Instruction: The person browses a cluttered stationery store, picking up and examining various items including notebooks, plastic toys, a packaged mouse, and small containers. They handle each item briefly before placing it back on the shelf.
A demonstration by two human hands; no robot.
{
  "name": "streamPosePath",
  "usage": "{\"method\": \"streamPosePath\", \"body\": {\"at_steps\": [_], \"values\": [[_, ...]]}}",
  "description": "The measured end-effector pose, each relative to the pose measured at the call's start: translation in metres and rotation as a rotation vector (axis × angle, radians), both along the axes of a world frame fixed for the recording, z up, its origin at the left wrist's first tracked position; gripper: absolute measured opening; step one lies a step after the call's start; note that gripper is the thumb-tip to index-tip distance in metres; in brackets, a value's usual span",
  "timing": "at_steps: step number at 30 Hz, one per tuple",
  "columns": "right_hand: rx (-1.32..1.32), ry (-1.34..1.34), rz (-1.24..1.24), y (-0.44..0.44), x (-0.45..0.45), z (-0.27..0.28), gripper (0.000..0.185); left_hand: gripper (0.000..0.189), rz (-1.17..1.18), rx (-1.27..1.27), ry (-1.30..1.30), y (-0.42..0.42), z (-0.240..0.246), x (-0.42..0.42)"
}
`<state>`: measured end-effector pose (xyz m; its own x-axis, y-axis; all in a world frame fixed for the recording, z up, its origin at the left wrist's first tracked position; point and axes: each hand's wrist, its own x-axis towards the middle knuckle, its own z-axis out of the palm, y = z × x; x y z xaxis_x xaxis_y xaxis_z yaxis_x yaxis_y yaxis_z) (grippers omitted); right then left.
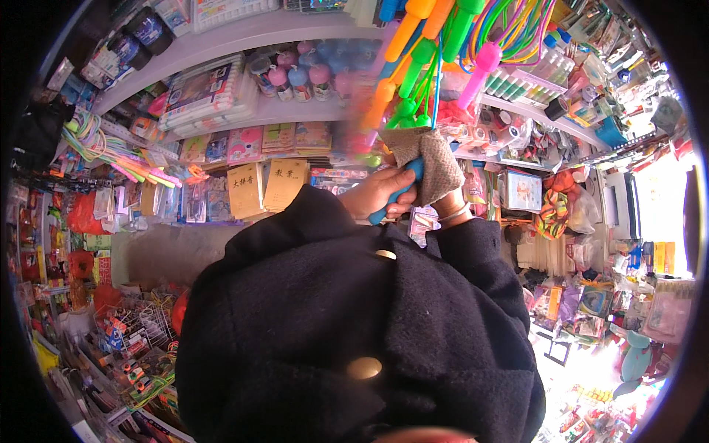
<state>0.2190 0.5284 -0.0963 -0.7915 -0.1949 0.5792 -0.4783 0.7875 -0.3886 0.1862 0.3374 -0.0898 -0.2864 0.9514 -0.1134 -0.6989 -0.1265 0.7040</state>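
Note:
My left hand (376,194) is closed around a blue jump-rope handle (412,171), near the chest of my black coat. A greyish-brown cloth (440,171) covers most of my right hand (453,202), which holds it against the upper end of the blue handle; the right fingers are hidden under it. A light bangle circles that wrist. Just beyond the hands hang jump ropes with green handles (422,55), orange handles (410,27) and a pink handle (481,75); their coloured cords are bunched at the top right. Left of the cloth, some hanging handles look blurred.
Shelves (232,41) hold boxed pens and small bottles (299,83). Below them stand tan notebooks (246,191). More ropes (122,152) hang at the left. A framed picture box (520,191) and bagged goods are at the right; a wire basket (144,326) sits lower left.

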Motion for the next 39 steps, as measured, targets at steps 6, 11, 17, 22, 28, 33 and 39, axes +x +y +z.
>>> {"method": "streamPosePath", "body": {"at_steps": [6, 11, 17, 22, 28, 33, 39], "values": [[0.053, 0.031, -0.183, 0.005, -0.006, -0.027, 0.060, 0.029, 0.421, -0.150, 0.705, 0.017, 0.001, 0.008], [0.226, 0.136, -0.479, -0.006, -0.006, -0.013, 0.039, 0.043, 0.630, -0.228, 1.184, 0.027, -0.022, 0.007], [0.204, -0.076, -0.635, 0.002, -0.008, 0.006, 0.025, 0.043, 0.858, -0.354, 1.077, 0.024, -0.031, -0.056], [0.281, -0.158, -0.729, -0.001, -0.020, 0.005, 0.034, 0.045, 1.221, -0.404, 1.275, 0.033, -0.038, -0.116], [0.037, -0.109, -0.751, -0.015, -0.031, 0.034, 0.032, 0.042, 1.043, -0.287, 1.271, 0.033, -0.043, -0.133], [0.669, -0.597, -0.908, -0.045, -0.039, 0.059, 0.067, 0.037, 0.816, -0.081, 1.071, 0.007, -0.036, -0.093], [0.259, -0.131, -0.277, -0.066, -0.058, 0.055, 0.055, 0.036, 0.638, 0.036, 0.935, 0.004, -0.025, -0.076]]}}
